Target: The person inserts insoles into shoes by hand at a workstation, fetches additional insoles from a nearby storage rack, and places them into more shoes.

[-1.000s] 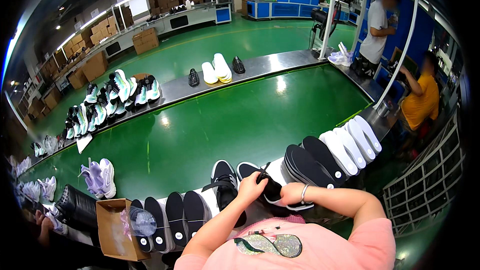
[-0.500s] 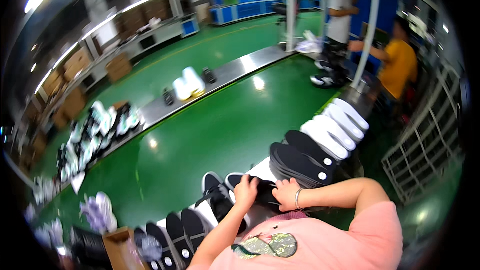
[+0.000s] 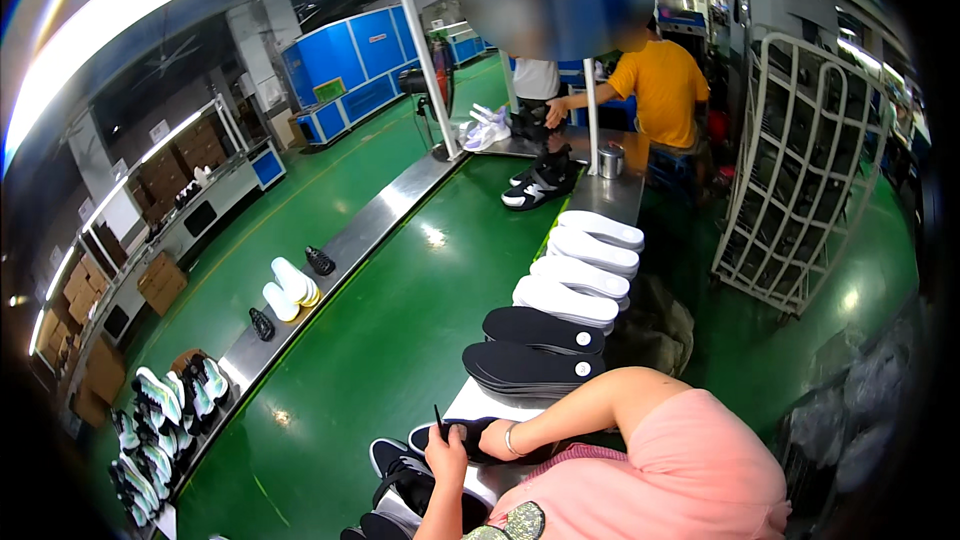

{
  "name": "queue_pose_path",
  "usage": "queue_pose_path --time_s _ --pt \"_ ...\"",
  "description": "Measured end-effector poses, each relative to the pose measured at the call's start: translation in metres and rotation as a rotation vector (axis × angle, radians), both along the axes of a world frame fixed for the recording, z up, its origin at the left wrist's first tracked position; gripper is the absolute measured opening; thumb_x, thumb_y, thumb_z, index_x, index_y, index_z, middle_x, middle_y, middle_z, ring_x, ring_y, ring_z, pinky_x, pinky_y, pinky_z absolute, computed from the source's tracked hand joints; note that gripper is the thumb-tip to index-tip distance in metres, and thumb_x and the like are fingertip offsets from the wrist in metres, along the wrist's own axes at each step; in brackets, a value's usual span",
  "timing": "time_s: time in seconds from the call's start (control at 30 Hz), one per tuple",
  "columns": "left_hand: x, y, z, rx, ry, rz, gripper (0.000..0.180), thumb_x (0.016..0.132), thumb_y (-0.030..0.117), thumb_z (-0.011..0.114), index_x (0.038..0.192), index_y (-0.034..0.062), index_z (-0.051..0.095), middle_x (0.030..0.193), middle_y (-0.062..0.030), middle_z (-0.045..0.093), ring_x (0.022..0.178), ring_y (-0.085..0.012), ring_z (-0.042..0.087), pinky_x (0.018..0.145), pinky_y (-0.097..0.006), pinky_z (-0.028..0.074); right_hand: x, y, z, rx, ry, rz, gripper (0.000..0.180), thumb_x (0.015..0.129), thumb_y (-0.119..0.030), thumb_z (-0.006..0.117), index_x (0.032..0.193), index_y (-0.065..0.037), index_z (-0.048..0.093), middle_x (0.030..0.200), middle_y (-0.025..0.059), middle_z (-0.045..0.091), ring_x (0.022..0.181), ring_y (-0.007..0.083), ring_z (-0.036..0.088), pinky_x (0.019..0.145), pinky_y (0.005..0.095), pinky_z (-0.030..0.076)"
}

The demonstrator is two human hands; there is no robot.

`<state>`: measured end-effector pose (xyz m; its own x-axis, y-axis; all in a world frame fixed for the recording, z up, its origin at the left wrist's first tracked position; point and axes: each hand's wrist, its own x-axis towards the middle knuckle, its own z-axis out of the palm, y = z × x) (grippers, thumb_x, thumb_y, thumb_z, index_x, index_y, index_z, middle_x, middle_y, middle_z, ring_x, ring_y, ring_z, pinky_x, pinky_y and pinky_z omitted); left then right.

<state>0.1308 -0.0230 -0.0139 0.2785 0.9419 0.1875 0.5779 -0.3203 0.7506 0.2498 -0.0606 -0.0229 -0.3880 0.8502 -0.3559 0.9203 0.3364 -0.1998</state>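
Note:
On the line's near edge a black shoe [image 3: 462, 440] with a pale sole edge lies between my hands. My left hand [image 3: 446, 460] is closed beside its toe end, around a thin black stick-like thing [image 3: 438, 422] that points upward; its kind is unclear. My right hand [image 3: 497, 440], below a bracelet, reaches to the shoe's opening, and its fingers are hidden there. Left of this shoe sits a second black shoe [image 3: 405, 480] with dark laces, partly behind my left forearm.
Black insoles [image 3: 530, 368] lie stacked beyond my right arm, with white insoles [image 3: 570, 305] farther along. Assembled shoes [image 3: 165, 420] crowd the far-left metal ledge. A white wire cart [image 3: 790, 180] stands at right. Two people [image 3: 665, 90] are at the far end, near a metal cup [image 3: 610, 162].
My view has swung to the right. My left hand was on the shoe with my right; now it is closed around the upright thin black thing. My right hand remains at the shoe.

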Motion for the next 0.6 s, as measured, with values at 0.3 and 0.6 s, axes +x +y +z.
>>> queue_pose_path --time_s 0.3,0.6 --pt "0.002 0.01 -0.008 -0.051 -0.122 -0.021 0.022 0.076 0.017 0.054 0.085 -0.0027 0.052 0.071 -0.019 0.059 0.066 -0.0323 0.058 0.06 -0.035 0.044 -0.016 0.048 -0.031 -0.288 -0.264 0.237 0.024 0.068 -0.008 0.052 0.089 -0.002 0.062 0.094 0.0104 0.06 0.088 0.023 0.057 0.07 0.0336 0.046" --pt "-0.001 0.009 -0.005 -0.048 -0.12 -0.039 0.023 0.077 0.018 0.054 0.086 -0.0031 0.051 0.071 -0.0186 0.059 0.065 -0.0319 0.058 0.06 -0.035 0.044 -0.021 0.05 -0.022 -0.236 -0.148 0.205 0.025 0.067 -0.009 0.052 0.088 -0.001 0.062 0.091 0.0123 0.06 0.085 0.0247 0.057 0.07 0.0346 0.046"
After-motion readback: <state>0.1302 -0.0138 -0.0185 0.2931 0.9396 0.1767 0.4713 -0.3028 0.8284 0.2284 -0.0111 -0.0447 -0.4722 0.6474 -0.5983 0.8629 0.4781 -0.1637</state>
